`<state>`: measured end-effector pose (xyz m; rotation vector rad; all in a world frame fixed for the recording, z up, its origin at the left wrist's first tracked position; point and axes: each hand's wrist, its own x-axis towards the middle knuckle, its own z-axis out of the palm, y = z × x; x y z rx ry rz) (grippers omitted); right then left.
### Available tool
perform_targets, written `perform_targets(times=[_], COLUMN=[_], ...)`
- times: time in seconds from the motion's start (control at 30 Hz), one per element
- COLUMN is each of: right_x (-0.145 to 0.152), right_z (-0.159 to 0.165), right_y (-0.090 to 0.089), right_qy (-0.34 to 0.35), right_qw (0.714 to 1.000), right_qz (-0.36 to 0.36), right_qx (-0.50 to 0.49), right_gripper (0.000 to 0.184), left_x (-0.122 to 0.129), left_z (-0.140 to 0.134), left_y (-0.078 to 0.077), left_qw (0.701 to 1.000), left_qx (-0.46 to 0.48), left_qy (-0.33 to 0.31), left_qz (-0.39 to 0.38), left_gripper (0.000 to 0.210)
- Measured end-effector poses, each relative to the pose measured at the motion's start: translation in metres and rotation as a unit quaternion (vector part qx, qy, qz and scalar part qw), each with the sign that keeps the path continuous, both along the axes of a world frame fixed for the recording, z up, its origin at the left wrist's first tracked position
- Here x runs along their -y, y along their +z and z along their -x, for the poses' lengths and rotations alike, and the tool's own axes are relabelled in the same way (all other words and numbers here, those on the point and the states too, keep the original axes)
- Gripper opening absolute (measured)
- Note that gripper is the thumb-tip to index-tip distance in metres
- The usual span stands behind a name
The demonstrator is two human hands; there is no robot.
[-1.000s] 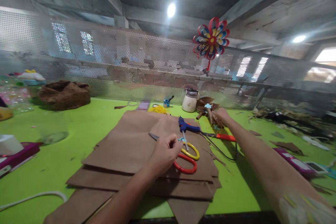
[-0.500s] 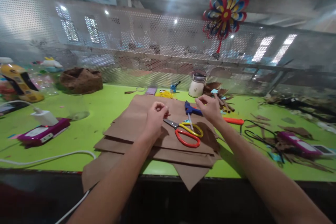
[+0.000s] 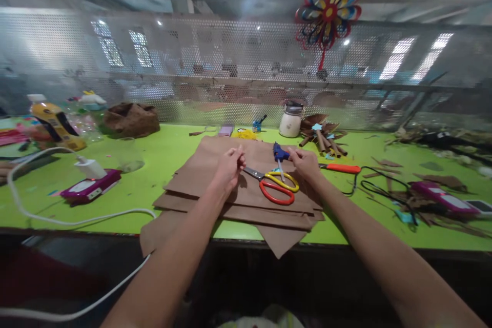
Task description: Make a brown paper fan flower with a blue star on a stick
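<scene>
My left hand [image 3: 231, 168] is closed in a pinch above the brown paper sheets [image 3: 203, 174], just beside the blade tips of the scissors [image 3: 277, 189]. Whatever its fingers hold, if anything, is hidden or too small to name. The scissors lie on the paper, with one red and one yellow handle loop. My right hand [image 3: 306, 163] has its fingers closed on the handle end of a blue glue gun [image 3: 281, 152]. A pale stick slants down from the gun towards the scissors' handles.
Behind the right hand are a lidded jar [image 3: 291, 120] and rolled brown paper pieces [image 3: 325, 138]. An orange-handled tool [image 3: 340, 168] and black cord lie to the right. A purple power strip [image 3: 91, 185], plastic cup [image 3: 131, 156] and brown bag [image 3: 131, 119] stand left.
My right hand has come down onto the glue gun's handle and closed on it. My left hand stays pinched near the scissors' tips. The camera view has shifted slightly.
</scene>
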<state>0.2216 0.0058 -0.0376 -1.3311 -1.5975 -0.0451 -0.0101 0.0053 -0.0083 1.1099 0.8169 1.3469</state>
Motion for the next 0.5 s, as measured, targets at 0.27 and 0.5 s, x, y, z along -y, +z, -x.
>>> perform_targets(times=[0.27, 0.5], right_x=[0.008, 0.015], right_z=[0.013, 0.022], right_y=[-0.001, -0.002], right_qy=[0.029, 0.053], right_qw=[0.999, 0.998], right_qz=[0.019, -0.015], right_qx=[0.037, 0.036], right_gripper=[0.030, 0.022], left_x=[0.049, 0.128], left_z=[-0.030, 0.006], left_y=[0.016, 0.033], left_qw=[0.925, 0.874], left_qx=[-0.282, -0.330], left_qy=[-0.008, 0.045], left_qz=[-0.256, -0.355], left_gripper=[0.035, 0.024])
